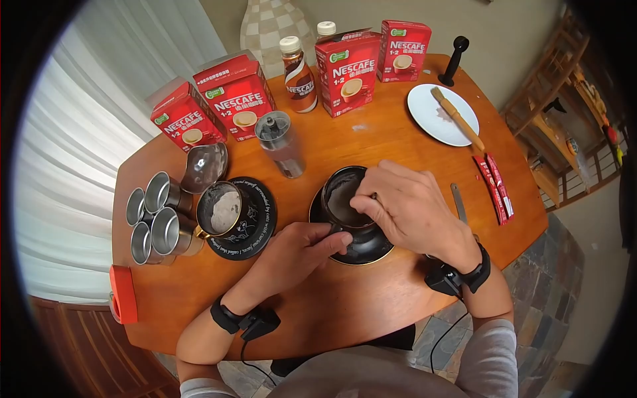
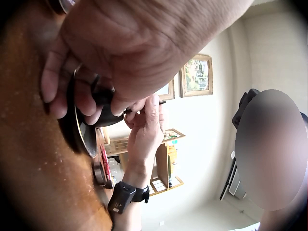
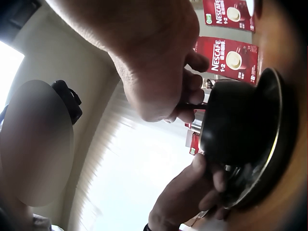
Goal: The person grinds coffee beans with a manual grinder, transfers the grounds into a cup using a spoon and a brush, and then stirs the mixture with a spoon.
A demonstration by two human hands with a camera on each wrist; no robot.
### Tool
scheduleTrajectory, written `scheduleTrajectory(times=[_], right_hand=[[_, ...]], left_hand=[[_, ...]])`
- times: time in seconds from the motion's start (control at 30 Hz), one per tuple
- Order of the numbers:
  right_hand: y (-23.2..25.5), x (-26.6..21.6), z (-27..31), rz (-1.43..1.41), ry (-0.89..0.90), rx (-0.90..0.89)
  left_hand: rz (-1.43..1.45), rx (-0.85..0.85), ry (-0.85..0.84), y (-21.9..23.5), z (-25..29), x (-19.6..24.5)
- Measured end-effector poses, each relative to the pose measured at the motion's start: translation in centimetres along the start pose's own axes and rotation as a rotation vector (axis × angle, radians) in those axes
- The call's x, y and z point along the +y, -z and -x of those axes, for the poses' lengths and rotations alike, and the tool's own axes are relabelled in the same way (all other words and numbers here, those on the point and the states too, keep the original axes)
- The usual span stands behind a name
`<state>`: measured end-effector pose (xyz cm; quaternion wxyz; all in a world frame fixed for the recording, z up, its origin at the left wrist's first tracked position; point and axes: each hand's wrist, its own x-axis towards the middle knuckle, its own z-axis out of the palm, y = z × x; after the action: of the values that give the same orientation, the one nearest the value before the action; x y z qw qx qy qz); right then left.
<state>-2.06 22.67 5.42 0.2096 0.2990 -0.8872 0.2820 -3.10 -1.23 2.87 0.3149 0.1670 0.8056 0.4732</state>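
Note:
A black cup with dark contents stands on a black, gold-rimmed saucer. My left hand holds the cup at its handle, thumb on top, the other fingers beside the saucer. Over the cup's mouth, my right hand pinches a thin dark stick; its lower end is hidden in the cup.
Left of the cup are a second cup of pale powder on a saucer, several metal cups and a glass bowl. Behind stand a grinder, bottles and red boxes. A plate with a brush and red sachets lie right.

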Motion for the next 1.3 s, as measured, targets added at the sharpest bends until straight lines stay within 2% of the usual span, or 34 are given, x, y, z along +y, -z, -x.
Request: scheduleTrajectory(times=[0.07, 0.27, 0.37, 0.47, 0.57, 0.77, 0.87, 0.97, 1.07, 1.17, 1.27, 1.3], right_hand=[[-0.4, -0.1, -0.2, 0.061, -0.003, 0.056], [-0.1, 0.5, 0.0, -0.1, -0.048, 0.029], [-0.6, 0.6, 0.0, -0.006, -0.03, 0.034], [0.2, 0.7, 0.2, -0.153, -0.096, -0.065], [-0.6, 0.3, 0.0, -0.057, -0.04, 0.071], [-0.2, 0.7, 0.2, -0.204, -0.022, -0.045], [-0.6, 0.6, 0.1, -0.046, -0.025, -0.034], [0.1, 0.7, 0.0, -0.175, -0.053, -0.151], [0.3, 0.5, 0.1, -0.206, -0.072, -0.133], [-0.6, 0.8, 0.1, -0.105, -0.066, -0.074], [0.4, 0.7, 0.0, -0.233, -0.075, -0.175], [0.2, 0.6, 0.0, -0.22, -0.075, -0.153]], left_hand=[[0.014, 0.0, -0.012, -0.1, -0.1, -0.2], [0.01, -0.01, -0.002, 0.0, -0.1, -0.1], [0.003, -0.004, -0.012, 0.0, -0.2, -0.1], [0.01, -0.012, -0.007, 0.0, -0.1, -0.1], [0.008, -0.003, -0.017, 0.0, -0.1, -0.2], [-0.008, -0.01, -0.016, 0.0, -0.1, -0.2], [0.006, 0.006, -0.025, -0.1, -0.2, -0.4], [-0.009, -0.009, -0.002, 0.0, -0.1, -0.1], [-0.002, -0.007, 0.008, 0.0, 0.0, 0.0], [0.005, 0.0, -0.022, -0.1, -0.1, -0.3], [0.007, -0.006, -0.003, 0.0, 0.0, 0.0], [0.007, -0.001, -0.005, 0.0, 0.0, 0.0]])
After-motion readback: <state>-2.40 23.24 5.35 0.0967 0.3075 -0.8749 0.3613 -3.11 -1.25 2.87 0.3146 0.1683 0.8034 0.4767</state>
